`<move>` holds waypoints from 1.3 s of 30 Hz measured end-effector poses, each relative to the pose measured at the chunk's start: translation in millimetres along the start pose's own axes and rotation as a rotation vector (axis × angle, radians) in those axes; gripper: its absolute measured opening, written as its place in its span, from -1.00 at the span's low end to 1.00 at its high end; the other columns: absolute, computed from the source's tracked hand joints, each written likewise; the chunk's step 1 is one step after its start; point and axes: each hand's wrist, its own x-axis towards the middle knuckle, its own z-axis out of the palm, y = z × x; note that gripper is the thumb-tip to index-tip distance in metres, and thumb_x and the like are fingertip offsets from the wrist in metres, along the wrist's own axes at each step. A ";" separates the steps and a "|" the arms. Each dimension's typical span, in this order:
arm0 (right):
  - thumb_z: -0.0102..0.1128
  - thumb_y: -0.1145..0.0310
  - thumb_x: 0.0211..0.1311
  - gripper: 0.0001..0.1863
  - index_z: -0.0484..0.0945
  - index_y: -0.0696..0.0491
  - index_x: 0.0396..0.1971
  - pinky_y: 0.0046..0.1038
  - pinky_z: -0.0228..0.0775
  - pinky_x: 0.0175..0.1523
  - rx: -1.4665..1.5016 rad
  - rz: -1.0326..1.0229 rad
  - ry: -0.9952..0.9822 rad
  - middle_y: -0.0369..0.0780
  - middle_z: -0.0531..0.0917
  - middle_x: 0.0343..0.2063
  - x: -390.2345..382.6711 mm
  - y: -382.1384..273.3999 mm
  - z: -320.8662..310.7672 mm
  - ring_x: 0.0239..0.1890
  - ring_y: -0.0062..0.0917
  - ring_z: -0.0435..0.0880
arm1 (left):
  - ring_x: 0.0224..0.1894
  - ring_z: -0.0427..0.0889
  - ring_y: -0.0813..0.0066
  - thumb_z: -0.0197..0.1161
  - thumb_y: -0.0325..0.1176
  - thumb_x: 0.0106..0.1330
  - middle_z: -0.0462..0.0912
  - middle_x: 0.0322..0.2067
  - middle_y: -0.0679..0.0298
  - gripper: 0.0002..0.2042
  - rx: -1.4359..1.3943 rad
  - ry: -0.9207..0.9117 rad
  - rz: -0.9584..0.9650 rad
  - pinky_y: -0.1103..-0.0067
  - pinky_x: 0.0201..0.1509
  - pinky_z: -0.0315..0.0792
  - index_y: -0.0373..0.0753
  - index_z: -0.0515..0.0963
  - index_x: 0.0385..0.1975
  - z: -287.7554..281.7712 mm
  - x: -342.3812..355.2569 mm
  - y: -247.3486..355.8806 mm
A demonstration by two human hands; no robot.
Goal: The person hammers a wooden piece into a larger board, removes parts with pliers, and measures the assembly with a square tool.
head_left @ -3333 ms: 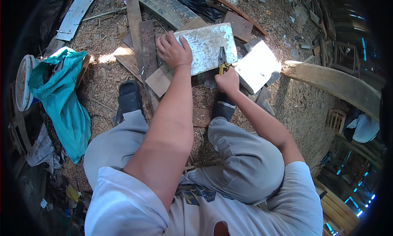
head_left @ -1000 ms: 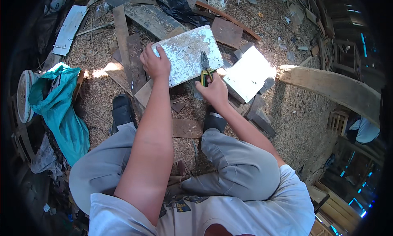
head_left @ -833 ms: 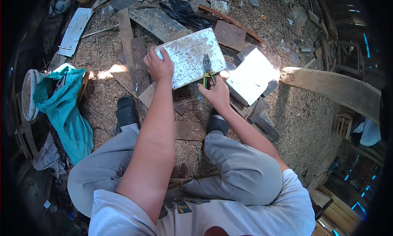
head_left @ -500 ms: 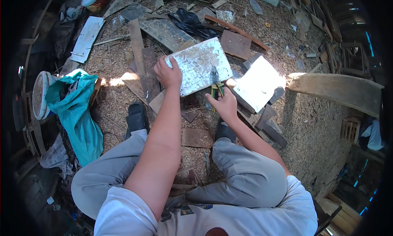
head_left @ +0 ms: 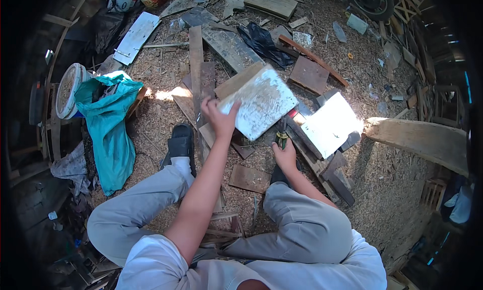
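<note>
My left hand (head_left: 221,120) grips the left edge of a worn white board (head_left: 266,101), its paint scuffed and stained. The board is tilted over pieces of wood on the ground. My right hand (head_left: 286,156) is closed around a pair of pliers (head_left: 283,135) with green and yellow handles. Their dark jaws point up beside the board's lower right edge; whether they touch it I cannot tell. To the right lies another white panel (head_left: 329,126), bright in sunlight, on dark wood pieces.
A teal sack (head_left: 108,134) and a white bucket (head_left: 70,91) stand at the left. Planks (head_left: 224,43), a black plastic bag (head_left: 261,43) and a brown board (head_left: 309,74) litter the ground ahead. A thick wooden beam (head_left: 417,141) juts in from the right.
The white board has turned clockwise, its right end dropping lower. My right hand has lowered the pliers, and their handles look closer together. The whole view has shifted slightly.
</note>
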 end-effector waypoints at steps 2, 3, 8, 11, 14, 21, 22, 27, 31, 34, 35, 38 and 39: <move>0.34 0.27 0.32 -0.63 0.53 0.16 0.00 -0.49 0.47 -0.17 -0.045 0.001 -0.003 -0.25 0.65 -0.33 2.8 -0.9 -8.1 -0.30 -0.63 0.60 | 0.18 0.40 -0.01 0.67 -0.10 0.04 0.41 0.09 -0.02 -0.40 0.086 -0.052 -0.075 0.19 0.30 0.26 -0.37 0.46 -0.15 -19.7 -30.9 -9.5; 0.33 0.24 0.33 -0.62 0.55 0.17 0.00 -0.44 0.48 -0.18 -0.091 0.006 -0.010 -0.22 0.67 -0.35 3.9 1.5 -12.3 -0.32 -0.60 0.62 | 0.12 0.47 0.04 0.69 -0.09 0.01 0.50 -0.01 0.04 -0.43 0.132 -0.070 -0.119 0.20 0.23 0.32 -0.33 0.47 -0.23 -29.9 -50.3 -10.6; 0.30 0.14 0.32 -0.63 0.58 0.17 -0.15 -0.33 0.46 -0.23 -0.092 0.002 -0.022 -0.13 0.68 -0.44 -15.2 -8.2 -14.8 -0.41 -0.43 0.64 | -0.21 0.60 0.47 0.59 -0.32 0.20 0.61 -0.32 0.28 -0.61 -0.143 -0.497 -0.454 0.52 -0.08 0.48 -0.27 0.45 -0.20 -90.7 -107.9 -26.6; 0.29 0.08 0.31 -0.60 0.58 0.16 -0.16 -0.25 0.48 -0.20 -0.110 -0.005 0.033 -0.04 0.70 -0.43 -15.2 0.0 -18.7 -0.39 -0.28 0.70 | -0.14 0.65 0.51 0.52 -0.47 0.24 0.67 -0.24 0.24 -0.56 -0.679 -0.489 -0.370 0.60 -0.03 0.52 -0.28 0.39 0.00 -86.6 -103.7 -20.3; 0.29 0.08 0.31 -0.59 0.56 0.14 -0.12 -0.25 0.47 -0.18 -0.055 0.010 0.105 -0.01 0.69 -0.40 -12.5 9.2 -23.6 -0.35 -0.25 0.70 | 0.03 0.69 0.42 0.47 -0.58 0.24 0.71 -0.05 0.05 -0.33 -0.790 -0.569 -0.533 0.55 0.14 0.54 -0.31 0.25 0.31 -104.7 -74.9 -0.6; 0.22 0.24 0.34 -0.61 0.56 0.11 0.07 -0.18 0.51 -0.07 -0.014 -0.095 -0.008 -0.02 0.66 -0.34 -17.9 0.5 -33.4 -0.24 -0.14 0.69 | 0.04 0.69 0.36 0.30 -0.51 0.44 0.66 0.09 0.12 -0.61 -0.845 -0.307 -0.469 0.49 0.22 0.54 -0.42 0.45 0.22 -114.5 -34.0 5.1; 0.22 0.31 0.30 -0.63 0.57 0.11 0.06 -0.19 0.50 -0.04 -0.030 -0.264 0.019 -0.05 0.64 -0.29 -18.2 -9.1 -34.5 -0.19 -0.14 0.67 | 0.05 0.69 0.35 0.29 -0.48 0.45 0.65 0.09 0.12 -0.61 -0.792 -0.279 -0.478 0.49 0.20 0.55 -0.41 0.45 0.23 -111.7 -22.9 7.8; 0.27 0.45 0.17 -0.70 0.60 0.10 -0.06 -0.20 0.46 0.06 -0.209 -0.620 0.289 -0.10 0.58 -0.17 -3.6 -64.8 -66.4 -0.09 -0.15 0.60 | 0.03 0.69 0.32 0.29 -0.36 0.49 0.67 0.05 0.14 -0.61 -0.926 -0.168 -0.605 0.33 0.11 0.64 -0.39 0.46 0.22 -68.3 30.0 22.8; 0.34 0.44 0.09 -0.57 0.53 0.09 0.01 -0.20 0.34 0.21 -0.612 -0.516 0.441 -0.12 0.56 -0.03 8.8 -74.1 -76.0 0.10 -0.21 0.54 | 0.25 0.54 0.22 0.25 -0.27 0.52 0.46 0.28 0.06 -0.42 -1.146 -0.238 -0.415 0.22 0.34 0.51 -0.30 0.21 0.43 -35.5 91.5 18.4; 0.36 0.45 0.00 -0.49 0.50 0.10 0.04 -0.23 0.33 0.16 -0.695 -0.472 0.377 -0.12 0.54 -0.04 11.1 -56.4 -76.9 0.08 -0.23 0.51 | 0.38 0.39 0.19 0.25 -0.12 0.51 0.33 0.38 0.06 -0.25 -1.110 -0.235 -0.418 0.18 0.52 0.27 -0.26 -0.01 0.53 -10.4 115.6 42.0; 0.36 0.46 -0.02 -0.50 0.50 0.11 0.01 -0.23 0.35 0.11 -0.742 -0.497 0.347 -0.12 0.54 -0.08 12.4 -49.6 -77.1 0.03 -0.23 0.53 | 0.40 0.36 0.20 0.25 -0.07 0.51 0.33 0.38 0.07 -0.20 -1.112 -0.159 -0.566 0.17 0.55 0.20 -0.25 -0.05 0.54 -4.6 117.4 51.1; 0.35 0.49 -0.07 -0.53 0.49 0.11 -0.06 -0.23 0.37 0.02 -0.832 -0.407 0.311 -0.12 0.52 -0.15 16.4 -27.7 -75.5 -0.05 -0.25 0.54 | 0.47 0.27 0.24 0.22 -0.07 0.53 0.27 0.44 0.08 -0.33 -0.926 -0.336 -0.431 0.27 0.57 0.16 -0.25 0.14 0.49 13.5 74.7 81.4; 0.35 0.49 -0.07 -0.53 0.49 0.11 -0.06 -0.23 0.37 0.02 -0.828 -0.400 0.314 -0.12 0.52 -0.15 15.2 -29.0 -74.0 -0.05 -0.25 0.54 | 0.46 0.30 0.24 0.21 -0.10 0.54 0.29 0.44 0.09 -0.39 -0.767 -0.440 -0.310 0.31 0.54 0.19 -0.25 0.23 0.46 11.9 60.3 88.4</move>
